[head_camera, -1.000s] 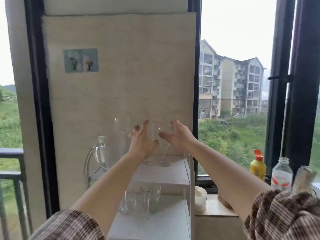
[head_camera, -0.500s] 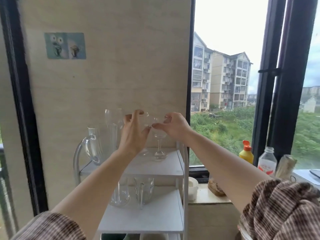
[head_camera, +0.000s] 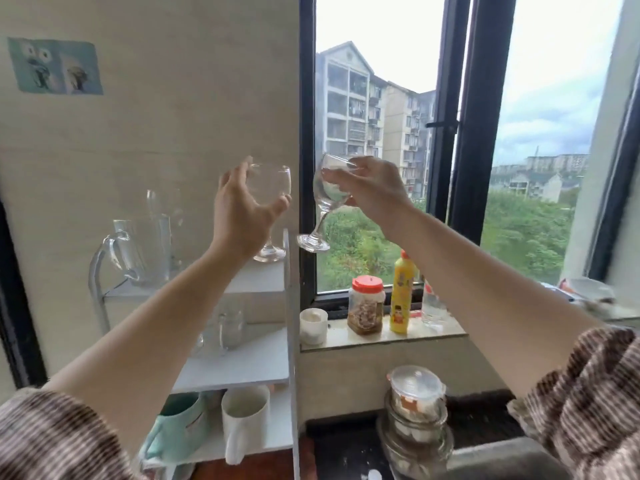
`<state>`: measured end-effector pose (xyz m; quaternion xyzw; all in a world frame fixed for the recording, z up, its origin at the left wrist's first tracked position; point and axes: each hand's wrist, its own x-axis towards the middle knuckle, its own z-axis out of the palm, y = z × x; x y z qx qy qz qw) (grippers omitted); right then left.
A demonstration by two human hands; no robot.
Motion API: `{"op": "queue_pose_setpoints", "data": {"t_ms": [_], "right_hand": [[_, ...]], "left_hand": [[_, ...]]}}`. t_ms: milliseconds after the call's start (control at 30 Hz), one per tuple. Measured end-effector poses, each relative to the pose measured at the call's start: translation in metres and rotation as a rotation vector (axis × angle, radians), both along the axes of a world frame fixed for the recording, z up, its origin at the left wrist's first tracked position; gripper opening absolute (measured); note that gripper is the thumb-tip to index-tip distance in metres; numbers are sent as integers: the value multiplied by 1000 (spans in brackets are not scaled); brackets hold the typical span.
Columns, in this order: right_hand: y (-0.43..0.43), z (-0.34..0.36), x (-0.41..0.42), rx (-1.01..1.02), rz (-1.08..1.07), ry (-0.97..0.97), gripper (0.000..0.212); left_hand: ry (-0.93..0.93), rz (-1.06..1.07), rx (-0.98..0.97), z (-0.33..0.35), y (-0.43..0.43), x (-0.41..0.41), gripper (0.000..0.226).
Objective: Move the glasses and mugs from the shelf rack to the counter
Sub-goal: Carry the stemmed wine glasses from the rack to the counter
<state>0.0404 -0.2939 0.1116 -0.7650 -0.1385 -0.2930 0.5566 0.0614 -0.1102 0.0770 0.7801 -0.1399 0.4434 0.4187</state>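
The left hand (head_camera: 242,211) wraps its fingers and thumb round the bowl of the upright wine glass (head_camera: 269,183), whose foot seems just clear of the top shelf of the shelf rack (head_camera: 286,306). The right hand (head_camera: 375,192) grips the bowl of the tilted wine glass (head_camera: 329,190), which is out past the rack's right post in front of the window, its foot swung leftward. So the task, as I judge it, is barely begun: two stemmed glasses are in the air and none of the rack's glassware shows on the dark tabletop (head_camera: 343,445) below right (only a stack of lidded glass containers (head_camera: 415,407) stands there). Left on the rack are a handled glass jug (head_camera: 138,251) and a tall glass (head_camera: 161,209) on the top shelf, clear glass mugs (head_camera: 230,327) on the middle shelf, and a teal mug (head_camera: 180,422) beside a white mug (head_camera: 244,419) on the bottom one. Half a second back both glasses stood on the top shelf with the hands just closing on them; now both are lifted, the right one carried sideways and tipped, and the view has swung right and down, bringing the bottom shelf, the window ledge (head_camera: 433,336) and the tabletop into sight
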Motion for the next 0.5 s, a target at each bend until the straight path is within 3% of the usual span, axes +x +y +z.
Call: {"op": "queue_pose_setpoints", "data": {"t_ms": [100,200,333,500], "right_hand": [[-51,-19,-37,-14,-63,39,38],[-110,-45,-79,-49,-156,100,73],[-194,-84,-141,-61,-254,183,67],[-299,-127,-237,-38,-399,274,75]], "left_hand": [[65,-97,0,-15,-45,-30,79],[129,-209,12,-37,-101,-64,79],[194,-372,18,-72,-191,-121,79],[280,-543,61,-110,-310,-198,82]]}}
